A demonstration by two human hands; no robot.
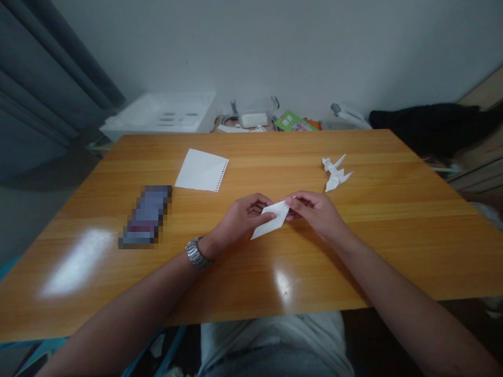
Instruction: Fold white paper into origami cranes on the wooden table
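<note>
A small folded piece of white paper (270, 225) is held between my two hands above the wooden table. My left hand (245, 217) grips its left side, the thumb lying on top and the fingers behind. At the upper right corner, my right hand (314, 209) pinches the paper between thumb and fingers. The fingertips behind the paper are partly hidden. Beyond my right hand lie folded white paper figures (335, 175), like origami cranes. A flat white sheet (201, 170) with a perforated edge rests beyond my left hand.
On the left of the table (393, 251) is a pixelated dark phone-like object (147, 215). Behind the far edge stand a white plastic bin (157, 112), a green booklet (294, 121) and some cables. Dark cloth (428, 123) lies at the back right.
</note>
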